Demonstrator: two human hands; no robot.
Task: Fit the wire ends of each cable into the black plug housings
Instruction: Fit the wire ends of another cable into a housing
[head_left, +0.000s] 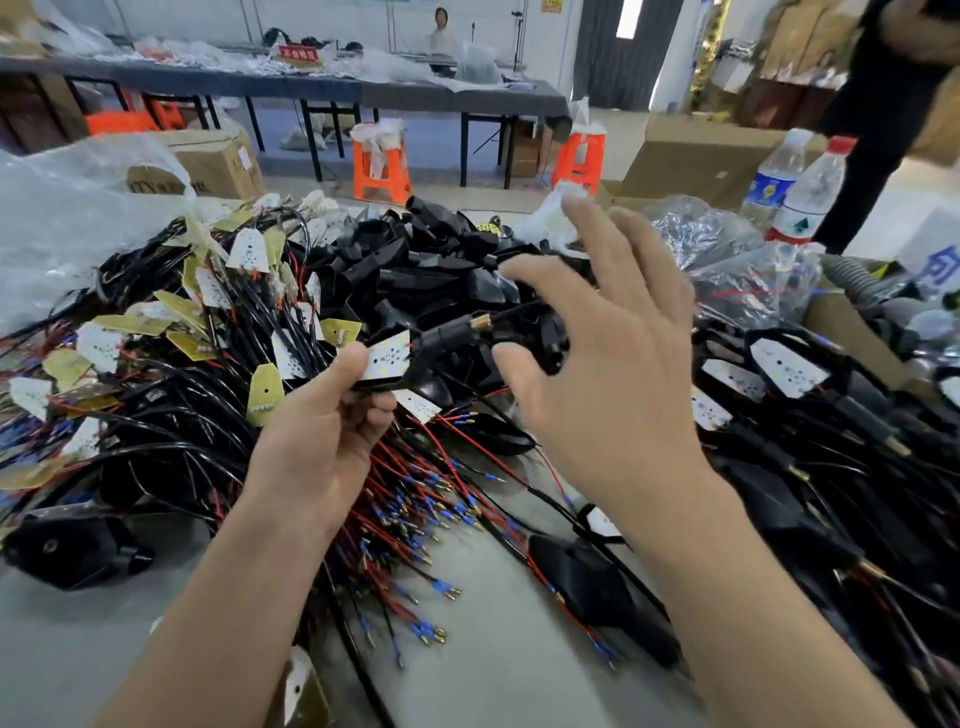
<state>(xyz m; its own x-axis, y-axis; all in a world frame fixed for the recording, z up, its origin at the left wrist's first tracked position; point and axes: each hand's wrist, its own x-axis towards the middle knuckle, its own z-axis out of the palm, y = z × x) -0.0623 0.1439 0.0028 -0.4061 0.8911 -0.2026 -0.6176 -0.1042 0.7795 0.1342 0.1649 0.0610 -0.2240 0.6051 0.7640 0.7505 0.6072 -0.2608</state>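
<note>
A grey table (493, 649) bears everything; near its middle rises the heap of black plug housings (415, 270), and all else is placed from that heap. Left of the heap sprawls a tangle of black cables (171, 431), many carrying small white or yellow boards; left again, beyond the tangle, slumps a clear plastic bag (67, 223). Right of the heap lie fitted pieces (789, 364), white boards seated in black shells, their cords trailing toward the near edge. Behind the heap, off the table, stand orange stools (382, 166); behind it and to the right stand two water bottles (808, 197). In front of the heap the right hand (608, 374) hangs over the table, fingers straight and spread wide, gripping nothing that shows; a black part (545, 332) sits between its thumb and forefinger, and whether they touch it cannot be told, for the hand is blurred. Just left of it, also in front of the heap, the left hand (322, 431) is curled round one housing (385, 385) with a white board (387, 358) in its mouth, thumb pressed at the board's edge. Nearer the person than the heap, beside the left wrist, fan the red wire ends (415, 525), blue-sleeved with brass tips.
</note>
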